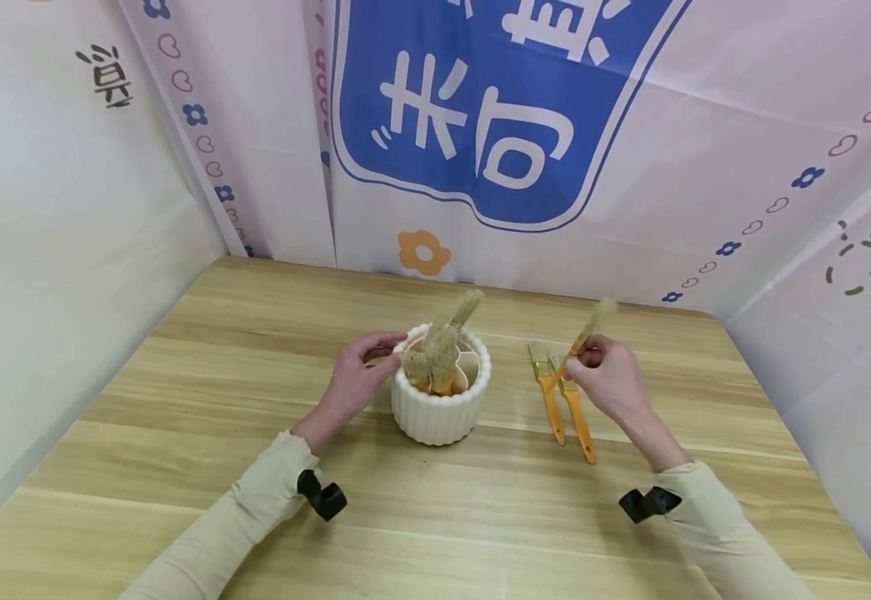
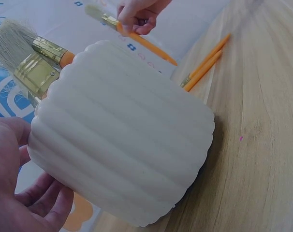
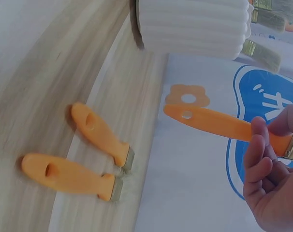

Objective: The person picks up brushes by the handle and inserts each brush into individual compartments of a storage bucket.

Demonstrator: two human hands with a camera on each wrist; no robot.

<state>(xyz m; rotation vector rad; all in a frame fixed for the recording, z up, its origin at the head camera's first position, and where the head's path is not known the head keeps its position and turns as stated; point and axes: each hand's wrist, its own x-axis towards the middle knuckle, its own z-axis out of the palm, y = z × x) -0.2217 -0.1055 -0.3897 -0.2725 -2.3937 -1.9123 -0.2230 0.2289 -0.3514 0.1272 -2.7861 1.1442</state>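
Note:
A white ribbed pot (image 1: 435, 417) with an inner divider stands upright on the table, several paintbrushes (image 1: 438, 354) in it, bristles up. My left hand (image 1: 360, 371) holds the pot's left side near the rim, its thumb and bent fingers against the wall. Right of the pot, my right hand (image 1: 615, 375) pinches one paintbrush (image 3: 219, 122) by its orange handle close to the metal band. That brush is tilted, bristles up, handle end pointing towards the pot. Below it lie two paintbrushes (image 1: 548, 404) side by side, their orange handles towards me.
The wooden table (image 1: 255, 333) ends at a printed cloth backdrop (image 1: 630, 167) behind, with cloth walls on both sides. A black wrist camera mount (image 1: 321, 495) sits on the left sleeve, another mount (image 1: 648, 504) on the right.

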